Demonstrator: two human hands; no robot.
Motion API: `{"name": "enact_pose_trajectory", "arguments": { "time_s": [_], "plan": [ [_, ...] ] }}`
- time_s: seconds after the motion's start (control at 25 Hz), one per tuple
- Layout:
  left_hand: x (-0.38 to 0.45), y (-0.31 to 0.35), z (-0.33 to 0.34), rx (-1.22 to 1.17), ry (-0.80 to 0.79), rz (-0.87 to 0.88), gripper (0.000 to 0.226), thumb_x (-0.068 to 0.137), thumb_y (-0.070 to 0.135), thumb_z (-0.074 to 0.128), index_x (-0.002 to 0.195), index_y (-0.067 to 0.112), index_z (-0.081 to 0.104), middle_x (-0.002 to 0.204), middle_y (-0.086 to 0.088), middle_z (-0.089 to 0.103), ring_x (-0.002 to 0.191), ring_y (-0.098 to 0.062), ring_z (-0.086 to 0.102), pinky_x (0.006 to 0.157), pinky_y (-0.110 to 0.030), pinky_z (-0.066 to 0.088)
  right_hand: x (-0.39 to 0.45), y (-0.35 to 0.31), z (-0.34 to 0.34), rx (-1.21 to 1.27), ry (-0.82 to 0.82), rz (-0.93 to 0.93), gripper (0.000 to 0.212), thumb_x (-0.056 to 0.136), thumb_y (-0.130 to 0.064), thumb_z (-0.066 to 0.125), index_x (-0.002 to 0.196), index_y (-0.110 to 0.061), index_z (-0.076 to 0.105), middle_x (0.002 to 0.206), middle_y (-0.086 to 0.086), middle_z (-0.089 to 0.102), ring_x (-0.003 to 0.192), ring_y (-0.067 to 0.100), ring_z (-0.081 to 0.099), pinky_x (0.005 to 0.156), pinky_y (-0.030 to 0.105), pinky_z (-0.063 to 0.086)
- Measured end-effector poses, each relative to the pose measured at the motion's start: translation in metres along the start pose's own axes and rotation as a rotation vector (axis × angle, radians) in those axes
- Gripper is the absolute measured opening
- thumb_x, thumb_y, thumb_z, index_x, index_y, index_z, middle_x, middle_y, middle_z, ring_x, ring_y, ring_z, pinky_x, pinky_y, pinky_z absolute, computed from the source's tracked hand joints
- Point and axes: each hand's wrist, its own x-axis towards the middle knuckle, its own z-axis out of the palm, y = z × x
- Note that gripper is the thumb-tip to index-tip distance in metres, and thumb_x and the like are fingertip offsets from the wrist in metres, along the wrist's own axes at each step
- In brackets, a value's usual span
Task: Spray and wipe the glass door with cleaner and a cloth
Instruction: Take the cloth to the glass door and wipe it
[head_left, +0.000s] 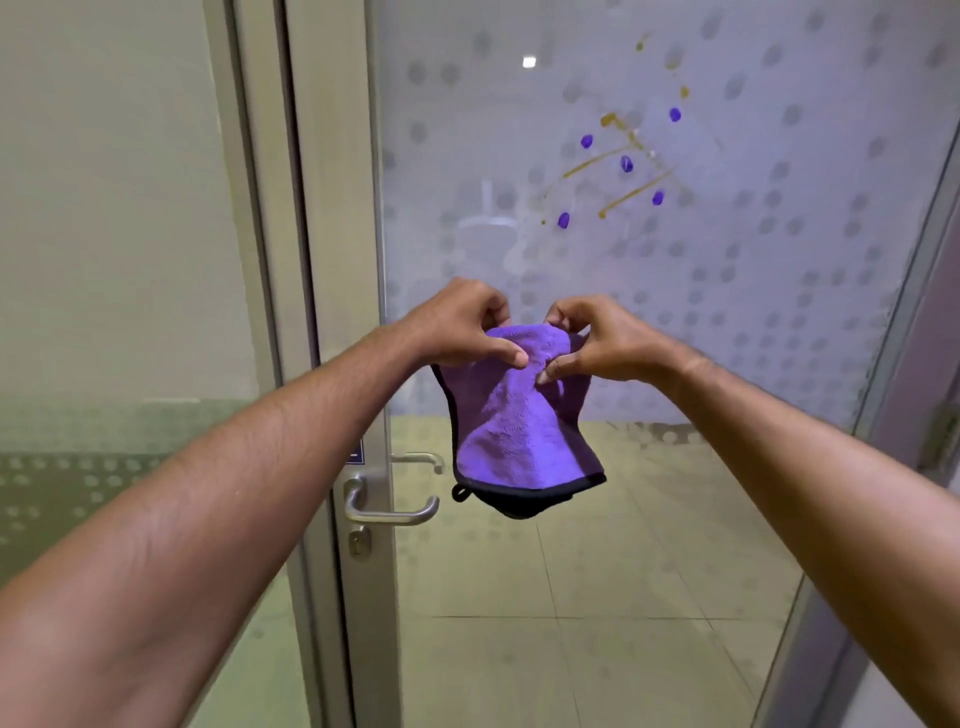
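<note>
A metal lever handle (390, 512) sits at six o'clock with a keyhole (358, 542) just beneath; pale floor tiles (597, 571) spread toward five o'clock.

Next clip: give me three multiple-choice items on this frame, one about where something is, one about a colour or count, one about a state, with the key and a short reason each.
1. Where are the stains on the glass door?
A. Above the hands
B. Below the door handle
C. On the floor

2. What colour is the cloth?
A. Yellow
B. Purple with a black edge
C. White

3. How is the cloth held?
A. It lies on the floor
B. One hand presses it flat on the glass
C. The left hand and right hand both pinch its top, and it hangs free

Key: 1 A, the purple dots and yellowish streaks sit high on the glass; 2 B, purple pile, black trim; 3 C, both hands grip the top edge, away from the glass.
</note>
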Motion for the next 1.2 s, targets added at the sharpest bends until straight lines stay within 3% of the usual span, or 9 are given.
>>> {"name": "enact_pose_trajectory", "arguments": {
  "time_s": [0.12,0.24,0.4,0.64,0.76,0.84,0.92,1.04,1.2],
  "plan": [
    [0.023,0.007,-0.005,0.07,0.017,0.019,0.036,0.065,0.039,0.085,0.072,0.013,0.062,0.058,0.003,0.05,0.052,-0.01,0.042,0.052,-0.028,0.034,0.009,0.012,-0.032,-0.049,-0.006,-0.008,0.037,0.061,-0.03,0.092,0.079,-0.011,0.067,0.066,-0.005,0.056,0.059,0.007,0.047,0.054,0.023,0.04],
    [0.039,0.011,-0.01,0.131,0.073,0.035,0.023,0.068,0.029,0.082,0.073,0.016,0.064,0.059,0.002,0.055,0.055,-0.016,0.046,0.053,-0.028,0.037,0.017,0.022,-0.062,-0.042,-0.017,-0.012,0.017,0.071,-0.02,0.088,0.08,-0.019,0.073,0.06,-0.015,0.065,0.056,-0.004,0.055,0.053,0.013,0.044],
    [0.059,0.018,-0.019,0.141,0.196,0.018,0.016,0.066,0.022,0.079,0.078,0.015,0.07,0.065,0.0,0.064,0.061,-0.019,0.056,0.056,-0.027,0.045,0.025,0.03,-0.093,0.017,0.066,-0.015,0.014,0.074,-0.013,0.084,0.084,-0.02,0.077,0.072,-0.008,0.074,0.064,0.0,0.065,0.059,0.019,0.053],
    [0.093,0.032,-0.051,0.082,0.345,0.034,0.015,0.067,0.02,0.081,0.079,0.014,0.073,0.071,-0.004,0.07,0.069,-0.021,0.067,0.064,-0.032,0.056,0.04,0.022,-0.138,-0.153,0.267,-0.054,0.017,0.076,-0.016,0.079,0.093,-0.017,0.08,0.081,0.004,0.076,0.067,0.001,0.06,0.064,0.019,0.051],
    [0.115,0.04,-0.074,0.082,0.404,0.055,0.015,0.067,0.02,0.082,0.079,0.016,0.074,0.069,-0.003,0.069,0.059,-0.011,0.059,0.057,-0.018,0.051,0.055,0.008,-0.167,-0.28,0.372,-0.062,0.021,0.077,-0.016,0.078,0.098,-0.015,0.079,0.085,0.006,0.076,0.072,0.003,0.059,0.062,0.01,0.047],
    [0.131,0.046,-0.091,0.08,0.432,0.07,0.017,0.067,0.021,0.084,0.08,0.016,0.075,0.067,-0.003,0.066,0.055,-0.007,0.053,0.048,-0.007,0.04,0.067,-0.003,-0.185,-0.346,0.44,-0.063,0.022,0.077,-0.016,0.078,0.099,-0.015,0.079,0.085,0.009,0.075,0.071,0.005,0.058,0.067,0.019,0.051],
    [0.148,0.052,-0.108,0.093,0.465,0.104,0.022,0.066,0.021,0.085,0.084,0.013,0.076,0.068,-0.006,0.066,0.057,-0.01,0.054,0.052,-0.012,0.043,0.078,-0.011,-0.201,-0.391,0.519,-0.055,0.022,0.076,-0.017,0.078,0.098,-0.017,0.079,0.079,0.008,0.073,0.06,-0.001,0.055,0.062,0.021,0.051],
    [0.171,0.06,-0.127,0.1,0.508,0.149,0.026,0.066,0.021,0.085,0.088,0.012,0.076,0.076,-0.01,0.071,0.067,-0.013,0.06,0.067,-0.029,0.054,0.092,-0.019,-0.221,-0.417,0.634,-0.038,0.021,0.074,-0.018,0.078,0.094,-0.017,0.079,0.064,-0.001,0.064,0.045,0.0,0.05,0.043,0.009,0.04],
    [0.204,0.061,-0.141,0.101,0.565,0.167,0.026,0.068,0.02,0.084,0.092,0.013,0.077,0.077,-0.006,0.07,0.068,-0.011,0.059,0.063,-0.022,0.047,0.112,-0.025,-0.233,-0.54,0.775,0.007,0.025,0.074,-0.018,0.071,0.098,-0.019,0.078,0.081,0.004,0.074,0.074,0.011,0.063,0.064,0.018,0.042]
  ]
}}
